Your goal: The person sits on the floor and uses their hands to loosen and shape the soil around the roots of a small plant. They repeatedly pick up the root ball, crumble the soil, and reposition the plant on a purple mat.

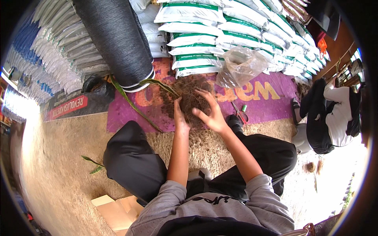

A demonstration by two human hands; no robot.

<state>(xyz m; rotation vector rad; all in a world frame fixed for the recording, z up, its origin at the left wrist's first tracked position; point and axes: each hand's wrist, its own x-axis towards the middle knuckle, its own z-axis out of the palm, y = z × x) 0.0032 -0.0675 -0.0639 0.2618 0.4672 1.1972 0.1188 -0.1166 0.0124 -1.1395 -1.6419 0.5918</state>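
A clump of soil and tangled roots (pixel 189 100), with a striped, sword-shaped leaf (pixel 162 84) attached, is between my hands over a purple printed sheet (pixel 267 108). My left hand (pixel 181 114) cups it from the left, fingers pressed along its side. My right hand (pixel 209 112) touches it from the right, fingers and thumb spread apart. Another long striped leaf (pixel 138 108) lies diagonally to the left. Red-handled scissors (pixel 243 117) and a small green spool (pixel 244 107) lie just right of my right hand.
A tall dark roll (pixel 110 39) and stacked white sacks (pixel 195 27) border the back, with a crumpled clear bag (pixel 240 67). Another person (pixel 330 118) crouches at right. Folded cardboard (pixel 114 212) and loose leaves (pixel 93 164) lie on the rough floor at left.
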